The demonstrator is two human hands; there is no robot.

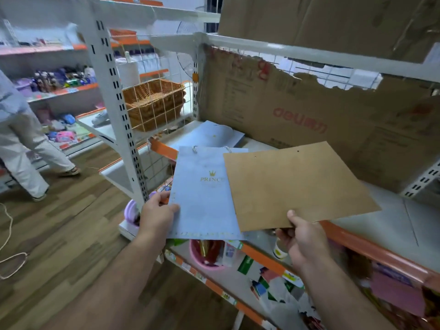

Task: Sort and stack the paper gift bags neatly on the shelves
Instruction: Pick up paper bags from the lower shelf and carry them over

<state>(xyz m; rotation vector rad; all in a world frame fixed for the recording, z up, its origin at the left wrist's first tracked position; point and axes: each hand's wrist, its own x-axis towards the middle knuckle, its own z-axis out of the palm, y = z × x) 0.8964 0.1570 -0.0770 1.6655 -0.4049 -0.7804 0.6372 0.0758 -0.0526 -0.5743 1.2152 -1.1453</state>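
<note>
Paper gift bags, two of them, are held up in front of a white shelf [385,225] with an orange front edge. The biggest thing here is a torn brown cardboard sheet [309,108] that stands at the back of that shelf, with red letters upside down on it.

The brown paper bag [297,186] is flat and has two tiny holes near its top edge. It lies over the right side of the blue gift bag [202,201]. The blue gift bag has a gold crown, gold letters and a cord handle at the top. Another blue bag [214,134] lies flat on the shelf, further back.

A wicker basket [154,101] sits behind a wire grid on the next rack. A pink bucket [204,260] stands on the lower shelf, under the bags.

The left hand [157,215] grips the left edge of the blue gift bag, thumb on top. The right hand [302,239] pinches the bottom edge of the brown paper bag, thumb on top.
</note>
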